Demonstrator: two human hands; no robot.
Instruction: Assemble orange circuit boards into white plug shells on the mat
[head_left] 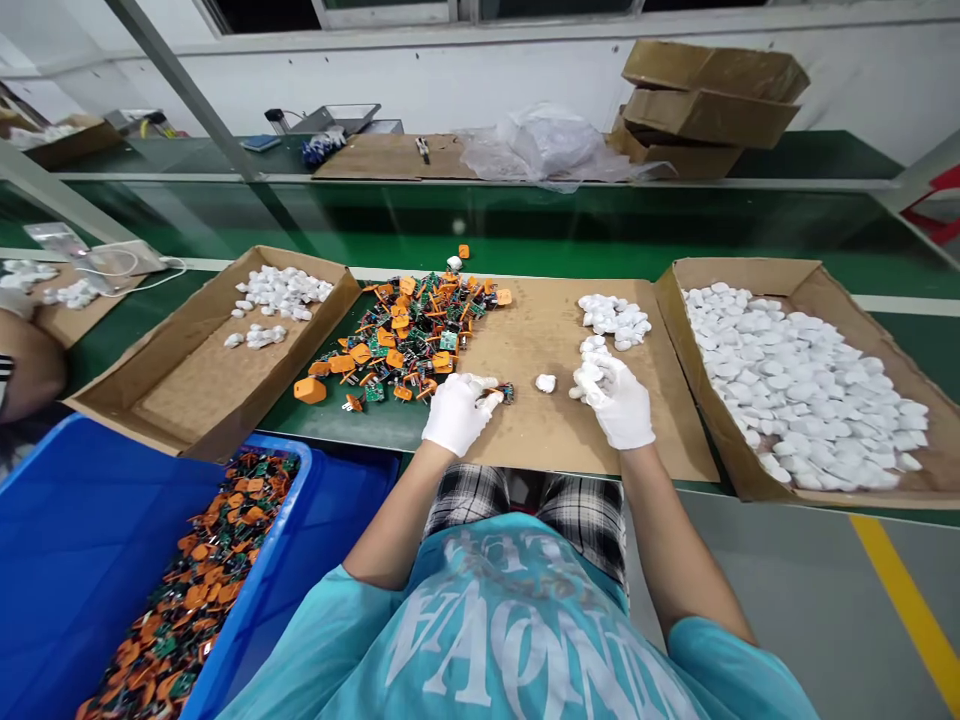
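My left hand (459,412), in a white glove, pinches a small circuit-board assembly (508,393) just above the cardboard sheet (536,440). A heap of such assemblies (420,330), orange caps with green boards and wires, lies beyond and to the left of that hand. My right hand (621,405), also gloved, has its fingers closed over a white piece (591,372) at the near end of a small white group. Between my hands lies a single white piece (546,383). Another small pile of white pieces (615,318) sits beyond my right hand.
At right a cardboard tray (817,268) holds many white pieces. A second tray (191,400) at left holds fewer. A blue bin (300,470) of orange assemblies stands below on the left. Boxes (712,115) and plastic wrap (540,145) occupy the back shelf. Another person's arm (30,365) shows far left.
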